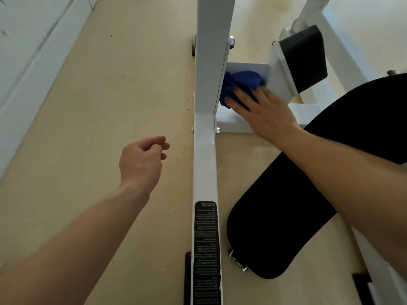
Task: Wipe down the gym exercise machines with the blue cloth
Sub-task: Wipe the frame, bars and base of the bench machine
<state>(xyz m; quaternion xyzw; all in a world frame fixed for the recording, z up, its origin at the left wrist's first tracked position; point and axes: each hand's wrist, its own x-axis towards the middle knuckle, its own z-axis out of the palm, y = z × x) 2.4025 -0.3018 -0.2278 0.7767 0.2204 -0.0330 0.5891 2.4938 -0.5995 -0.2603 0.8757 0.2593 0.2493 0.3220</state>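
Note:
A white steel gym machine frame [207, 89] runs up the middle of the head view, with a black label low on its post. My right hand [262, 111] presses a bunched blue cloth [242, 81] flat against a white cross plate just right of the post, fingers straight over the cloth. My left hand [141, 161] hangs in the air left of the post, fingers loosely curled, holding nothing and touching nothing.
A long black padded seat [275, 227] lies under my right forearm. A smaller black pad [301, 60] sits on a white bracket beyond the cloth. Beige floor [99, 128] spreads to the left, bounded by a white wall base [28, 73].

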